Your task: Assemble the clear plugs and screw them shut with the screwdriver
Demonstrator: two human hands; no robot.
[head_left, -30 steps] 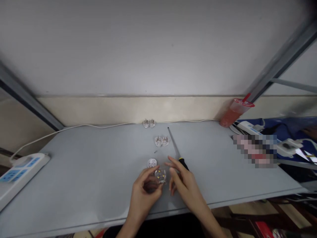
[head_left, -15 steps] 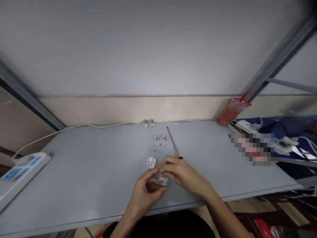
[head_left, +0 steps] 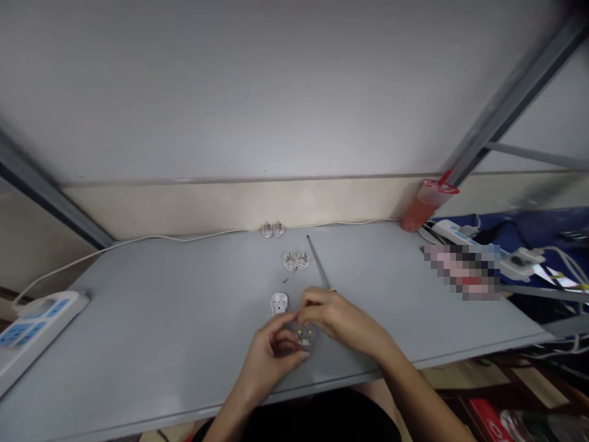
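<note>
My left hand [head_left: 271, 353] is curled around a clear plastic plug body [head_left: 304, 336] with brass contacts, just above the grey table [head_left: 161, 319] near its front edge. My right hand [head_left: 338, 319] is closed in a pinch at the top of the same plug, fingertips meeting those of the left hand. A white plug cover [head_left: 278, 303] lies flat just beyond the left fingers. Behind the right hand lies a screwdriver [head_left: 317, 263], its handle hidden under the hand. A tiny dark screw [head_left: 286, 280] rests on the table.
Two pairs of plugs lie farther back: a nearer pair [head_left: 296, 261] and a farther pair [head_left: 272, 230] by the wall. A white and blue power strip [head_left: 34, 319] sits at the left edge with its cord along the wall. A red drink cup [head_left: 426, 205] stands at the back right, with cables and power strips [head_left: 515, 261] beyond.
My right hand moved left from beside the screwdriver handle onto the plug and closed in a pinch on its top. The left hand kept its hold on the plug.
</note>
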